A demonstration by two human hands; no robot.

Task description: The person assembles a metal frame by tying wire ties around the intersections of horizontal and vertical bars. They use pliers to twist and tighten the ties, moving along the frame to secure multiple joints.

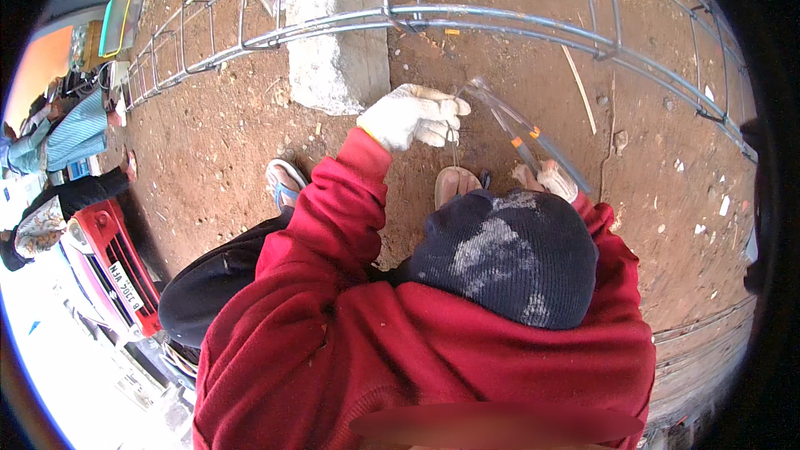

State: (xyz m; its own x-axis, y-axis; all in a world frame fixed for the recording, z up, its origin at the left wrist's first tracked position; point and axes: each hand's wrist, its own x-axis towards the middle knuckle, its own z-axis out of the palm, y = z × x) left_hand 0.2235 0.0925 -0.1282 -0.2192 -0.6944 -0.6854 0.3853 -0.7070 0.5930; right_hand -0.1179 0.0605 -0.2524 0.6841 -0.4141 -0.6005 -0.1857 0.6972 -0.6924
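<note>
My left hand (414, 117), in a pale work glove, pinches a thin piece of wire (456, 137) between its fingertips. My right hand (550, 181), also gloved, is closed round the handles of long pincers (523, 129) with orange bands. Their head lies just beyond my left fingertips, near the wire's upper part; I cannot tell whether the jaws grip it. A long steel rebar cage (467, 15) of bars and square ties curves across, beyond both hands.
A rough concrete block (337, 58) is under the cage. My sandalled feet (457, 185) stand on brown dirt. A thin wooden strip (581, 92) lies to the right. At the left are a red vehicle (117, 258) and people, one in a blue-green garment (75, 133).
</note>
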